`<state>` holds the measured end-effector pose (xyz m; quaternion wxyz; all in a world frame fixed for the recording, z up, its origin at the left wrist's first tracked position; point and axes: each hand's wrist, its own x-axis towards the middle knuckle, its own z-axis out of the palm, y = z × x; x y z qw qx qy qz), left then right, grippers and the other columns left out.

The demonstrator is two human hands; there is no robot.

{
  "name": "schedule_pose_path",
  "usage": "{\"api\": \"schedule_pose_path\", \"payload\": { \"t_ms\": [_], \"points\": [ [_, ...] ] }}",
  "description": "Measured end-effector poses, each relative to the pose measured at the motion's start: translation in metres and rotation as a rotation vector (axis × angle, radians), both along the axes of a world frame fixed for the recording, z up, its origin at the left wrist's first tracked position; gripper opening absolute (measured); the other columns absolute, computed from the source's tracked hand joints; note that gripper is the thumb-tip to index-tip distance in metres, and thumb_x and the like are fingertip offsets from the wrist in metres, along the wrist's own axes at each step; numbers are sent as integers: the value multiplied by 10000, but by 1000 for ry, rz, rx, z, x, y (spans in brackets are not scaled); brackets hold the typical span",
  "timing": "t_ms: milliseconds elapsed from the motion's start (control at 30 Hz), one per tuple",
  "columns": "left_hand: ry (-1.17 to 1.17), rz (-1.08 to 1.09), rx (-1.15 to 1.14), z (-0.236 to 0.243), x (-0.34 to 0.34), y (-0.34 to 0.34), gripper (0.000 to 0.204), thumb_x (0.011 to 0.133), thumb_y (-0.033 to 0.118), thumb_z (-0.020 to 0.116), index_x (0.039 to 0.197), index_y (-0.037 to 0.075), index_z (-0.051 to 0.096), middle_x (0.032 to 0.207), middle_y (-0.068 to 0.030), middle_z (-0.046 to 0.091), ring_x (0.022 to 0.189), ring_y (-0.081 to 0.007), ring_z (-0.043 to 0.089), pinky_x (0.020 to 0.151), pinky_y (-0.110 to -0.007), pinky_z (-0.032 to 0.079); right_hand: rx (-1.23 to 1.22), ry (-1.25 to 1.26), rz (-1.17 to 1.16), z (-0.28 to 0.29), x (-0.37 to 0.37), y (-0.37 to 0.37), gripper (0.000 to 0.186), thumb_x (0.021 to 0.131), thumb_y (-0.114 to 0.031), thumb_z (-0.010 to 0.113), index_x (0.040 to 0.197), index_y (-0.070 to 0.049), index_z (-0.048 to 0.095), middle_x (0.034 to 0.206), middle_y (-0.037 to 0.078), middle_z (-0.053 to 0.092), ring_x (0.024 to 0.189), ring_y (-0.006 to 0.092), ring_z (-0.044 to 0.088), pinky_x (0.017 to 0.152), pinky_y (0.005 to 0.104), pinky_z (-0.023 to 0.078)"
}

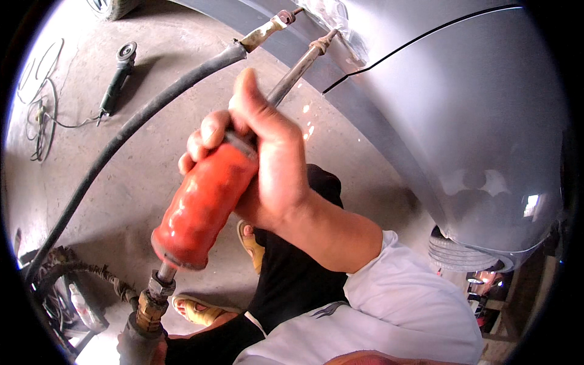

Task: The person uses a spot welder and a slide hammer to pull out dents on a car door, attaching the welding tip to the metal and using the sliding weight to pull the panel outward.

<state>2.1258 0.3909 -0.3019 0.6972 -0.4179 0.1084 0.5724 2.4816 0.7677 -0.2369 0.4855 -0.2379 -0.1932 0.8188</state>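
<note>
My right hand (274, 152) comes in from the right and wraps round the front end of a slide hammer's red weight (204, 201), thumb pointing up along the rod. The steel rod (298, 76) runs up to the grey car panel (413, 36), its tip at a shiny bare-metal patch (356, 45). At the lower left, behind a brass-coloured fitting (149, 310), sits the tool's dark rear grip (137, 344). Only a sliver of my left hand (160, 351) shows beside that grip, its fingers mostly hidden. Left of the rod, a metal clamp end (267, 31) on a thick black cable (134, 125) reaches the panel.
An angle grinder (117, 79) lies on the concrete floor with its cord (45, 121) looped beside it. Small orange sparks (309, 131) glow below the panel edge. A clear bottle (82, 307) stands among clutter at lower left. A tyre (459, 252) is under the car at right.
</note>
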Motion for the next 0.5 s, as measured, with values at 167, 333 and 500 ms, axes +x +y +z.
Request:
{"api": "schedule_pose_path", "payload": {
  "t_ms": [167, 333, 500],
  "points": [
    [711, -223, 258, 19, 38, 30, 291, 904, 199, 710, 1116, 10, 647, 1031, -138, 639, 981, -289, 575, 853, -446, 498, -79, -49, -266, 13, -3, 6, 426, 1021, -495, 571, 804, -131, 527, 757, 55, 610, 740, 235, 628, 762, 471, 540],
    [2608, -788, 732, 58, 74, 85, 236, 889, 147, 665, 1068, -8, 678, 993, -160, 672, 917, -300, 630, 835, -441, 529, -15, 30, -18, -7, -22, -33, 360, 1010, -404, 617, 794, -124, 546, 738, 44, 607, 735, 202, 620, 761, 445, 539],
    [2916, -479, 852, 60, 59, 87, 209, 875, 94, 619, 1020, -26, 709, 955, -183, 705, 854, -312, 685, 817, -436, 559, -8, 71, 24, -15, -10, -25, 410, 998, -453, 617, 771, -119, 548, 748, 37, 604, 767, 205, 617, 779, 442, 538]
  ]
}}
